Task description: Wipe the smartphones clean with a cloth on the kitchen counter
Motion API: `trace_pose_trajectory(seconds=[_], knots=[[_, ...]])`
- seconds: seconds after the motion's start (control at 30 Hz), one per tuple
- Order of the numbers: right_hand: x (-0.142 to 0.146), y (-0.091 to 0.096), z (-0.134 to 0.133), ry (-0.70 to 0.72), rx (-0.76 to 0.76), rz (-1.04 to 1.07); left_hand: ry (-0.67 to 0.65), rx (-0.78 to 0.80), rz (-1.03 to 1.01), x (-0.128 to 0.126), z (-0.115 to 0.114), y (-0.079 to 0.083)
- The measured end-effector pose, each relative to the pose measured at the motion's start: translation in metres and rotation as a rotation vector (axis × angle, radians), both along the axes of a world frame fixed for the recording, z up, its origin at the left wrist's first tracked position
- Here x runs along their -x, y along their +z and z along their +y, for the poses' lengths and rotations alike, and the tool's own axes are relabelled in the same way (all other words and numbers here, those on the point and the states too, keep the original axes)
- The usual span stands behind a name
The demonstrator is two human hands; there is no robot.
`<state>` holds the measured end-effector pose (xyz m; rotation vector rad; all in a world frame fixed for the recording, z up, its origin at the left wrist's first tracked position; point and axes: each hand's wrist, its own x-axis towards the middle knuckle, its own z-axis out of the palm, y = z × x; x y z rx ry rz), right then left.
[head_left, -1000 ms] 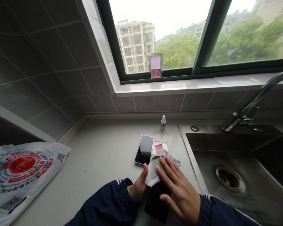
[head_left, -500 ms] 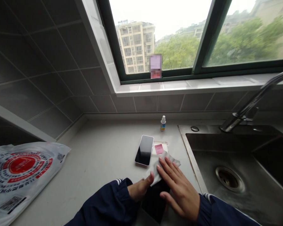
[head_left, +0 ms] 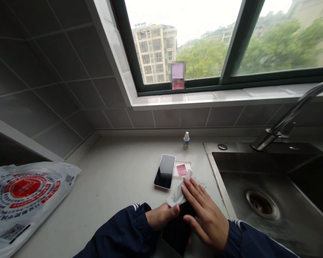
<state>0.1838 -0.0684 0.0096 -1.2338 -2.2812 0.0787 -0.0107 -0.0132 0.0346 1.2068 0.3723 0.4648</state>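
At the near edge of the counter, my left hand (head_left: 162,215) grips a dark, glossy slab that looks like a black phone (head_left: 177,229). Its thumb lies over the phone's left edge, and the fingers underneath are mostly hidden. A thin white cloth (head_left: 177,194) covers the phone's far end. My right hand (head_left: 206,215) presses on that cloth with long, nearly flat fingers, its thumb over the dark screen. Just beyond lies a second phone (head_left: 165,171), screen up with a light rim. Beside it is a clear phone case (head_left: 188,165) with a pink square (head_left: 181,170) on it.
A small white-capped bottle (head_left: 186,141) stands upright near the back wall. To the right are a steel sink (head_left: 239,193) and a chrome faucet (head_left: 274,130). A printed plastic bag (head_left: 29,200) lies on the counter's left (head_left: 107,172). Behind is a window (head_left: 199,46).
My right hand and the cloth have shifted slightly, and the cloth has bunched up at its far side. My left thumb has slid a little right and down over the phone.
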Motion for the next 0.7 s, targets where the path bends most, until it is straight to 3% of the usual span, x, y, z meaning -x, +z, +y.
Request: trace_pose_trajectory(seconds=[0.17, 0.33, 0.43, 0.6, 0.7], knots=[[0.001, 0.001, -0.002, 0.050, 0.020, -0.011, -0.012, 0.028, -0.068, -0.003, 0.000, -0.005], [0.008, 0.007, -0.009, 0.164, 0.037, -0.038, -0.019, 0.335, -0.185, -0.003, -0.001, -0.025], [0.014, 0.006, -0.013, 0.248, -0.020, -0.047, -0.050, 0.565, -0.173, -0.004, -0.001, -0.026], [0.021, 0.001, -0.018, 0.421, -0.119, -0.153, 0.113, 0.594, -0.214, -0.009, 0.003, -0.021], [0.023, -0.001, -0.020, 0.444, -0.137, -0.188, 0.177, 0.629, -0.225, -0.010, 0.003, -0.025]])
